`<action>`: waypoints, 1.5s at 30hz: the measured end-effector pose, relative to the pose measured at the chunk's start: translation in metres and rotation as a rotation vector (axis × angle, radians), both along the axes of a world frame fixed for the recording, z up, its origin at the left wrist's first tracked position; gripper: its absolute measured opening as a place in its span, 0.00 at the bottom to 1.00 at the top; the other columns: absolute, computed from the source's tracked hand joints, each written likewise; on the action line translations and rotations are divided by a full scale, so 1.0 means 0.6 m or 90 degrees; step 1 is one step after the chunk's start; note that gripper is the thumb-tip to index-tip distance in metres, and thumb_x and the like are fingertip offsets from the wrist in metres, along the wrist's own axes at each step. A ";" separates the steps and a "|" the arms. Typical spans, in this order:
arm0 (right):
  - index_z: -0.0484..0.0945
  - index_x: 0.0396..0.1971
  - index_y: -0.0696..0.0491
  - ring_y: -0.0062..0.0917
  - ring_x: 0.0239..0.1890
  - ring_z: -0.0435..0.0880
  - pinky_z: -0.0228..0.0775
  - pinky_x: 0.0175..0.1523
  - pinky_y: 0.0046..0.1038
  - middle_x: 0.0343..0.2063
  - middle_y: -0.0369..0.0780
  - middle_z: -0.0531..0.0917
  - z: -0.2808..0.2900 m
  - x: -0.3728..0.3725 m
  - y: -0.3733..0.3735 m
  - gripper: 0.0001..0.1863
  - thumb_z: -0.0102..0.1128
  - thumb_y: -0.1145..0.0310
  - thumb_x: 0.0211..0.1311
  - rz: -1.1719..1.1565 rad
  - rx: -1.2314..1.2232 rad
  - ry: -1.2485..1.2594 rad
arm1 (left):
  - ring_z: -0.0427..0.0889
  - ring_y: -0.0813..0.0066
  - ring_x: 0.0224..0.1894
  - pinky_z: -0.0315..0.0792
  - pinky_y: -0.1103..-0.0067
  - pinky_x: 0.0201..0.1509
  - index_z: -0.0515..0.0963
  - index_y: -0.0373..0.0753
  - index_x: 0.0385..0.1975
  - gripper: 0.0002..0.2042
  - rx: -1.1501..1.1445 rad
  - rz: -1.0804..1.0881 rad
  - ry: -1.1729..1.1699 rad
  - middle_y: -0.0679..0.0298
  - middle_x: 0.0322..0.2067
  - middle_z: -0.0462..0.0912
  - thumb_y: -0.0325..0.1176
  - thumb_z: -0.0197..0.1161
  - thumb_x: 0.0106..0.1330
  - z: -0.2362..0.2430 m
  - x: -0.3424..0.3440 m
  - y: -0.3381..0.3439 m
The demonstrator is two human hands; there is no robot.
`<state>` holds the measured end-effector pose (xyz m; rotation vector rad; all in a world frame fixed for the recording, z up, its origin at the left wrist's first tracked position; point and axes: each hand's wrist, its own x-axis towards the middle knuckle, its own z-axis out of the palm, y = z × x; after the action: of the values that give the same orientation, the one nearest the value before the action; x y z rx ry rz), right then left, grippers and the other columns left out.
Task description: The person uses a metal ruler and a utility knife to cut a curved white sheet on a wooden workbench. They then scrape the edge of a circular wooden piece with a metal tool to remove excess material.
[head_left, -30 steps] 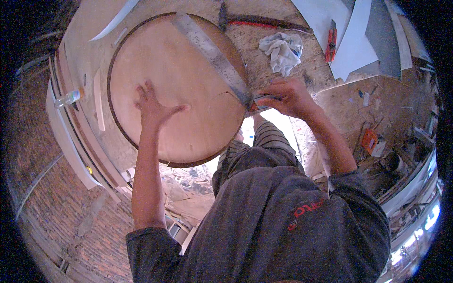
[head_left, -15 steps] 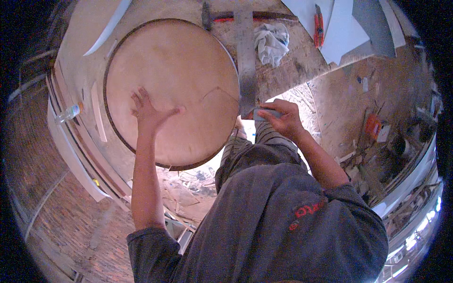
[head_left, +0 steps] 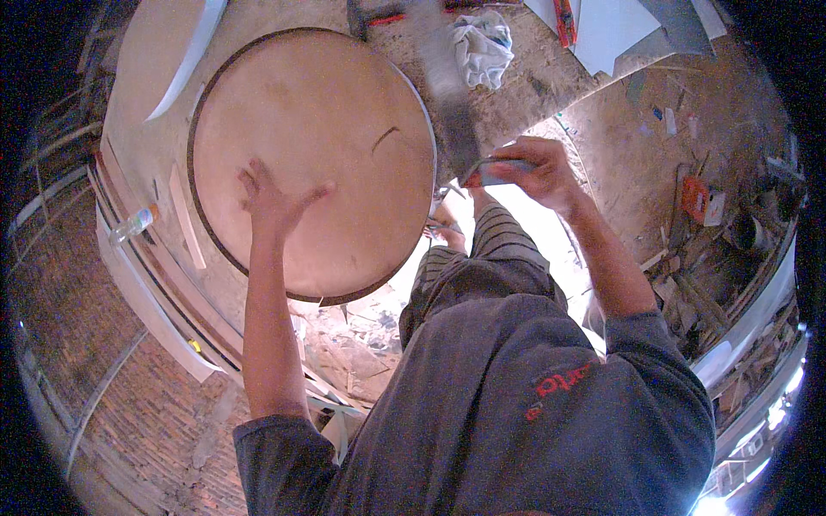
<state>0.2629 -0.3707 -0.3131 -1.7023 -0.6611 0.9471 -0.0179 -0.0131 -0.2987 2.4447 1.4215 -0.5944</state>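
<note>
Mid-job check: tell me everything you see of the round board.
The round board is a flat, light-brown disc that looks like wood, with a dark rim along its left and lower edge. A short, dark curved mark or sliver shows toward its upper right. It lies on the workbench, its lower edge apparently overhanging. The left hand rests spread on it. The blurred saw blade is close by its right edge; contact is unclear.

A rough woodworking workshop, as I see it from my end.
Through the head camera I make out a stained, worn workbench (head_left: pixel 544 96) with a round wooden panel (head_left: pixel 301 107), a red utility knife (head_left: pixel 565 21), a crumpled rag (head_left: pixel 482 52) and pale cut sheets (head_left: pixel 613 39); long strips (head_left: pixel 169 277) lie at the left, brickwork (head_left: pixel 189 439) beyond, scraps (head_left: pixel 344 348) strewn below.
</note>
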 end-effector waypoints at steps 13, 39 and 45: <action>0.93 0.41 0.57 0.21 0.38 0.90 0.80 0.43 0.27 0.36 0.40 0.93 -0.017 -0.008 -0.026 0.10 0.78 0.68 0.65 -0.069 -0.063 -0.071 | 0.33 0.35 0.86 0.32 0.37 0.83 0.39 0.24 0.82 0.85 -0.006 0.014 -0.024 0.28 0.81 0.35 0.79 0.80 0.33 0.005 0.008 0.000; 0.93 0.42 0.58 0.22 0.41 0.91 0.81 0.49 0.27 0.37 0.42 0.93 -0.007 -0.159 -0.057 0.11 0.78 0.68 0.64 -0.168 -0.045 0.076 | 0.32 0.39 0.86 0.37 0.35 0.82 0.37 0.25 0.82 0.85 -0.011 0.019 0.020 0.31 0.82 0.36 0.79 0.80 0.35 0.007 0.032 0.003; 0.93 0.39 0.58 0.23 0.37 0.89 0.78 0.45 0.29 0.33 0.43 0.92 -0.055 -0.249 -0.027 0.11 0.81 0.68 0.61 -0.123 0.018 -0.059 | 0.30 0.40 0.86 0.36 0.35 0.82 0.36 0.25 0.82 0.85 -0.010 0.026 -0.005 0.33 0.83 0.36 0.80 0.79 0.35 -0.002 0.033 0.010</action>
<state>0.1134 -0.3870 -0.3462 -1.7581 -0.5563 0.7243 0.0017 -0.0071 -0.2997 2.3971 1.4547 -0.5839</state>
